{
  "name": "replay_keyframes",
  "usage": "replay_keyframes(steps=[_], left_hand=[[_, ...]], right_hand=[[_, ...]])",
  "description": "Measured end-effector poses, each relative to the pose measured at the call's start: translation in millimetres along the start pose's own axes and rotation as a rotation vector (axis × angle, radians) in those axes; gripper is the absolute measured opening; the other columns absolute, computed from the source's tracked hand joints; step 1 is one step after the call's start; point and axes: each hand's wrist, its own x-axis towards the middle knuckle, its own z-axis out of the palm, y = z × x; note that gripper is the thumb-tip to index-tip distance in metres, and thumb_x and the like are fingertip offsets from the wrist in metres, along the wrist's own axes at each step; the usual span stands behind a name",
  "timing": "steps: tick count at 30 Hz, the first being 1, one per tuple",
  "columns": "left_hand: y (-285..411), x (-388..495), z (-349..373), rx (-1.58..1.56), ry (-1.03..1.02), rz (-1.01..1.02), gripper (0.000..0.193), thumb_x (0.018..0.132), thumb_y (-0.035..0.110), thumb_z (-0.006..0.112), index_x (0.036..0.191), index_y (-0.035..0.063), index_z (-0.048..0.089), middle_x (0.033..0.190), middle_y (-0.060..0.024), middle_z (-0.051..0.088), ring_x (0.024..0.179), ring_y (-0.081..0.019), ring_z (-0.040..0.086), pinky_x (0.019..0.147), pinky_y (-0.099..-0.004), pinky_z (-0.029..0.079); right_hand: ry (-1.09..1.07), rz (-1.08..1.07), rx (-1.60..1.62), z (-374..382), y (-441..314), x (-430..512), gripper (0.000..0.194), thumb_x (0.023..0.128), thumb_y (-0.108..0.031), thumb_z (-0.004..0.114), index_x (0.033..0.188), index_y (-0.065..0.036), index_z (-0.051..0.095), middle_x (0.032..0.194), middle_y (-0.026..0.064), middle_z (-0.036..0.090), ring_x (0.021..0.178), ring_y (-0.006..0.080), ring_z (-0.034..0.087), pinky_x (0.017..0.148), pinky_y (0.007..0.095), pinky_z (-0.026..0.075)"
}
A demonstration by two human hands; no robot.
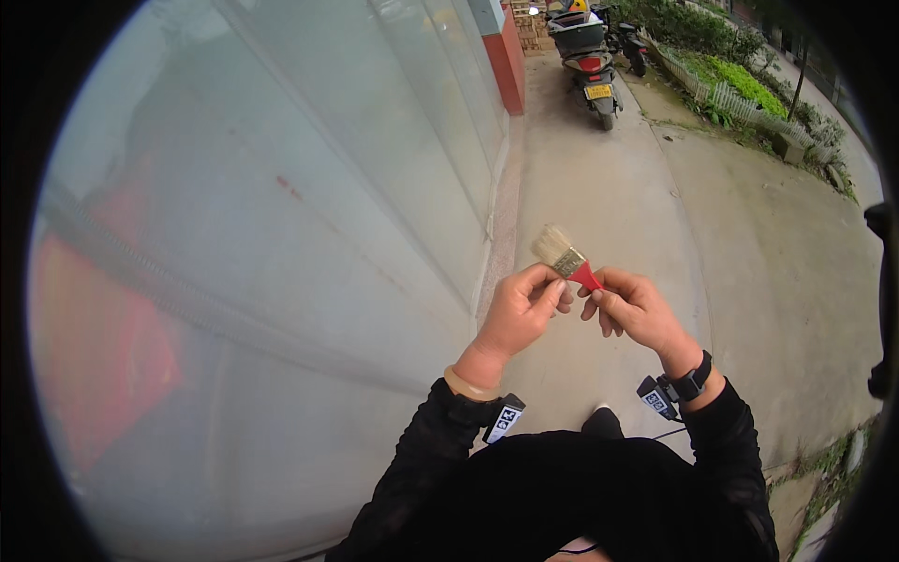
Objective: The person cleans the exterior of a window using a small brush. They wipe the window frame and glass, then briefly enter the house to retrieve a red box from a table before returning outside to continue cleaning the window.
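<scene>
A flat paintbrush point(568, 261) with pale bristles, a metal ferrule and a red handle is held in front of me, its bristles pointing up and to the left. My right hand point(627, 305) pinches the end of the red handle between thumb and fingers. At the lower edge of the ferrule, the thumb and index finger of my left hand point(521, 305) close on the brush. The rest of the handle is hidden by my right fingers.
Along my left runs a large translucent plastic sheet point(337, 232) with seams. A parked motor scooter point(591, 67) stands ahead on the concrete pavement point(597, 183), near a red and grey pillar point(507, 67). A low white picket fence point(744, 105) edges a planted bed at the right.
</scene>
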Motion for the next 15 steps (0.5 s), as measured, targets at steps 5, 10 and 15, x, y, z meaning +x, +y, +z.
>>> replay_keyframes(steps=[5, 10, 15], left_hand=[[-6.0, -93.4, 15.1, 0.209, 0.112, -0.025, 0.013, 0.102, 0.007, 0.057, 0.104, 0.0004, 0.068, 0.087, -0.0066, 0.073, 0.078, -0.0139, 0.071, 0.071, -0.0284, 0.057], [20.5, -151.8, 32.7, 0.229, 0.299, -0.101, 0.016, 0.104, 0.007, 0.053, 0.105, 0.0023, 0.068, 0.093, -0.0045, 0.073, 0.08, -0.0119, 0.071, 0.068, -0.0258, 0.055], [6.0, -187.7, 52.3, 0.392, 0.364, -0.238, 0.015, 0.103, 0.008, 0.053, 0.106, 0.0027, 0.067, 0.098, -0.0041, 0.073, 0.083, -0.0137, 0.073, 0.068, -0.0275, 0.055]], right_hand=[[-0.129, -0.03, -0.071, 24.8, 27.9, -56.2, 0.025, 0.1, -0.015, 0.053, 0.117, 0.0, 0.065, 0.087, 0.004, 0.073, 0.062, 0.0072, 0.063, 0.056, 0.0231, 0.049], [-0.276, -0.01, -0.049, 22.9, 24.0, -96.8, 0.034, 0.099, -0.011, 0.05, 0.129, 0.001, 0.061, 0.093, 0.004, 0.074, 0.066, 0.0081, 0.065, 0.059, 0.0239, 0.052], [-0.354, 0.021, -0.043, 14.8, 55.0, -98.4, 0.037, 0.096, -0.007, 0.049, 0.129, 0.0, 0.062, 0.103, 0.0059, 0.075, 0.072, 0.0085, 0.066, 0.061, 0.024, 0.053]])
